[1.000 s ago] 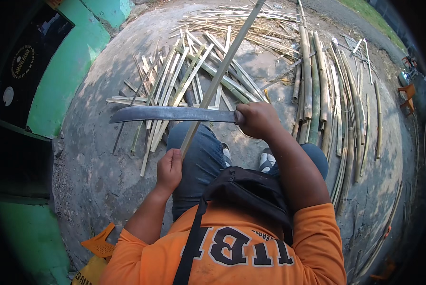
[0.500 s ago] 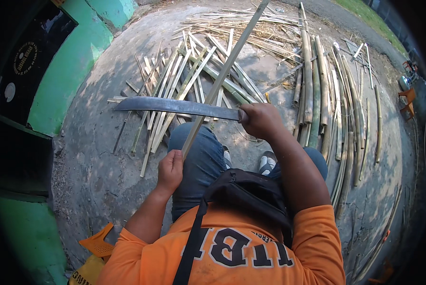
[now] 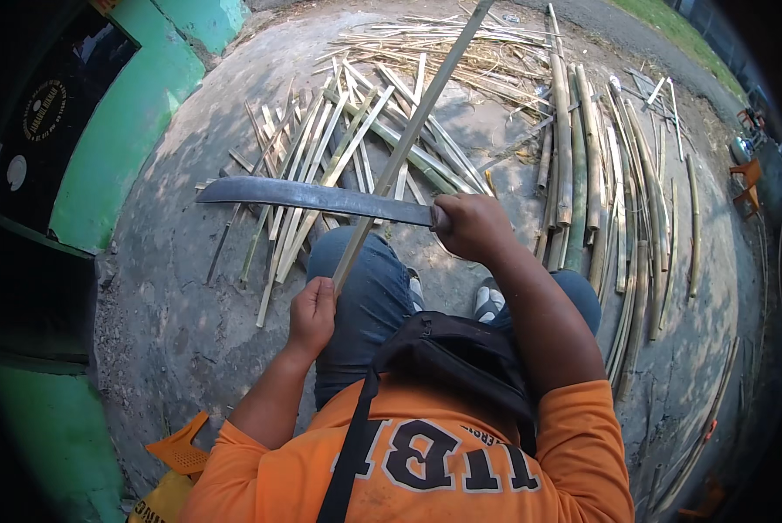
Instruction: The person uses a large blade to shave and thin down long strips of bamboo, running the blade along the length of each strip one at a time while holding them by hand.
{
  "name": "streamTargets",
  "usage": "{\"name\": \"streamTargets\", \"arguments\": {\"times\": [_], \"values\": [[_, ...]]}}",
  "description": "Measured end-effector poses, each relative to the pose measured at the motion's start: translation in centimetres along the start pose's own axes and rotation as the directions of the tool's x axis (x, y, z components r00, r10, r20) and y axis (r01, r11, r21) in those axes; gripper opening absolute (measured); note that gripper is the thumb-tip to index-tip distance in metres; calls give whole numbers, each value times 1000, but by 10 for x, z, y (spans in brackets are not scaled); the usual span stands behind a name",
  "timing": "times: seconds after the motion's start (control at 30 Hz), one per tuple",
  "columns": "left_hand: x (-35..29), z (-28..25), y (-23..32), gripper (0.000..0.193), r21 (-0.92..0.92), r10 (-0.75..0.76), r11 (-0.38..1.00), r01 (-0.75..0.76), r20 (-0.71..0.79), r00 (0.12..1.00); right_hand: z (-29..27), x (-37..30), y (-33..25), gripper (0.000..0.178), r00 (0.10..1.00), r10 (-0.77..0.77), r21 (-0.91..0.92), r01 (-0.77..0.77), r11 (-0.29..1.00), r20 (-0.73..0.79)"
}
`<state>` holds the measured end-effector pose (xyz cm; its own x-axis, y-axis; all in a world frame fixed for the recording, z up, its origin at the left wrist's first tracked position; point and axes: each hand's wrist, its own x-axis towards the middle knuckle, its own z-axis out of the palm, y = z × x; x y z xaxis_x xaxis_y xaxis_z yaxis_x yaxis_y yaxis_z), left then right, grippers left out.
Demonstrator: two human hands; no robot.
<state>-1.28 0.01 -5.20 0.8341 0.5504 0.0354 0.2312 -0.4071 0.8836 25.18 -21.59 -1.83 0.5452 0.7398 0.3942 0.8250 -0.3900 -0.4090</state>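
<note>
My left hand (image 3: 313, 312) is closed round the lower end of a long bamboo strip (image 3: 416, 127), beside my left knee. The strip slants up and away to the right, past the top of the picture. In my right hand (image 3: 473, 228) is the handle of a machete (image 3: 321, 197) with a long, dark grey blade. The blade points left and lies across the strip above my knee, seeming to touch it. My right fingers wrap the handle, so most of it is hidden.
Ahead lies a loose pile of split bamboo strips (image 3: 319, 157). Thin slivers (image 3: 460, 54) are heaped farther off. Round bamboo poles (image 3: 563, 148) lie to the right. A green wall (image 3: 116, 148) stands on the left, with an orange plastic chair (image 3: 180, 444) near my left elbow.
The machete has shifted slightly to the left across the strip, together with my right hand. My left hand and the bamboo strip have stayed almost in place.
</note>
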Motion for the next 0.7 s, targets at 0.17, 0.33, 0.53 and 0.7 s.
{"name": "streamTargets", "arguments": {"times": [0.17,0.33,0.53,0.7], "values": [[1,1,7,35,16,34,999,-34,15,999,-3,2,17,18,999,43,-25,-42,999,13],[4,-1,5,35,12,18,1000,-18,33,999,-3,1,15,17,998,50,-46,-49,998,24],[2,0,3,35,37,31,999,-31,2,1000,3,1,-2,14,995,-89,-37,91,995,39],[4,5,6,35,97,90,991,-88,-18,996,-5,2,20,15,996,87,-16,-86,996,20]]}}
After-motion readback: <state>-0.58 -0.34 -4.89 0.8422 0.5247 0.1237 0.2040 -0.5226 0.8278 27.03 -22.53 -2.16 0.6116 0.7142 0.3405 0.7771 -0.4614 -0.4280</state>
